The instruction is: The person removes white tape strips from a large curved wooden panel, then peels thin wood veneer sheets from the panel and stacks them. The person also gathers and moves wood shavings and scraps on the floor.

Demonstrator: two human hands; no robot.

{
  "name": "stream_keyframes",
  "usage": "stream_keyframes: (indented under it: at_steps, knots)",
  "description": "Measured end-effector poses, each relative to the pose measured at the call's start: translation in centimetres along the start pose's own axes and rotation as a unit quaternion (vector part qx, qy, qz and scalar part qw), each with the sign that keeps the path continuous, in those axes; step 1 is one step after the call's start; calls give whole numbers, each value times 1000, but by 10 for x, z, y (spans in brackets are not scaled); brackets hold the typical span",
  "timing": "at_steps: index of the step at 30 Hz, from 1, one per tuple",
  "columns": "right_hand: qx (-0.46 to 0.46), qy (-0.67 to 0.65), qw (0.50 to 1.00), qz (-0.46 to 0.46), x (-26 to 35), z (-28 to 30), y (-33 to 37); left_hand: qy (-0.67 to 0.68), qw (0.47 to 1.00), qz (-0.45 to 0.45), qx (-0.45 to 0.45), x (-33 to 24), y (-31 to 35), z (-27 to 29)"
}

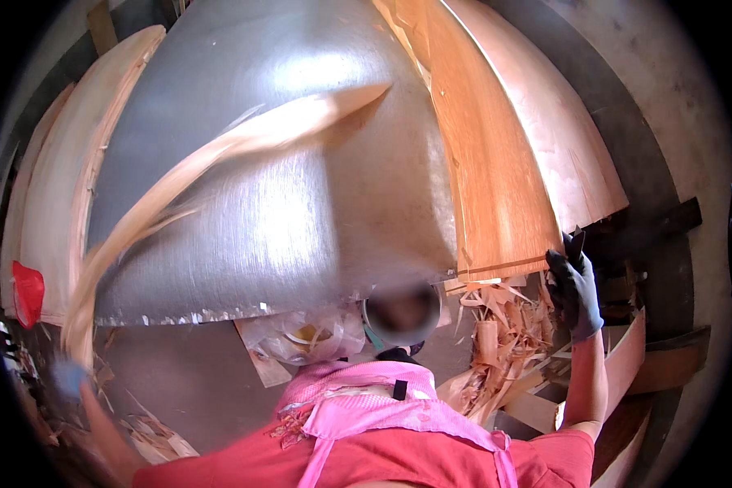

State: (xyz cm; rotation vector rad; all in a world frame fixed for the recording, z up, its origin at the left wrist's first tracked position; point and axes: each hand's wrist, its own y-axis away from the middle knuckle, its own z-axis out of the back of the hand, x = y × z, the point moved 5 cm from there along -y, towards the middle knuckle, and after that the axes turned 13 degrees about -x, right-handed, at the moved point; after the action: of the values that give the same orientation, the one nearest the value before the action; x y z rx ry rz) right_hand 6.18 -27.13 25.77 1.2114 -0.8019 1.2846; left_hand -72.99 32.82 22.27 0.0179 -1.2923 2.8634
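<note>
A long, pale wood veneer strip arches over the metal-topped table, its far end lifted and smeared by motion. Its near end meets my left hand, low at the left; the hand is blurred, but looks closed on the strip. My right hand, in a grey and black glove, is at the near right corner of an orange-brown veneer stack. Its fingers are bent around a dark, flat, pointed piece, which I cannot make out clearly.
The shiny metal tabletop lies before me. Pale veneer stacks stand at the left, with a red object at their edge. Another pale sheet lies right of the orange stack. Torn scraps and a plastic bag lie below.
</note>
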Motion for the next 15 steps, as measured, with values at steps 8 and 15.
stream_keyframes:
  at_steps: [8,15]
  knots:
    - [25,-26,999,-6,-13,0,-20,-226,938,259,52,115,130,66]
    - [12,-5,1000,-9,-27,10,-42,468,859,66,198,-276,232,-36]
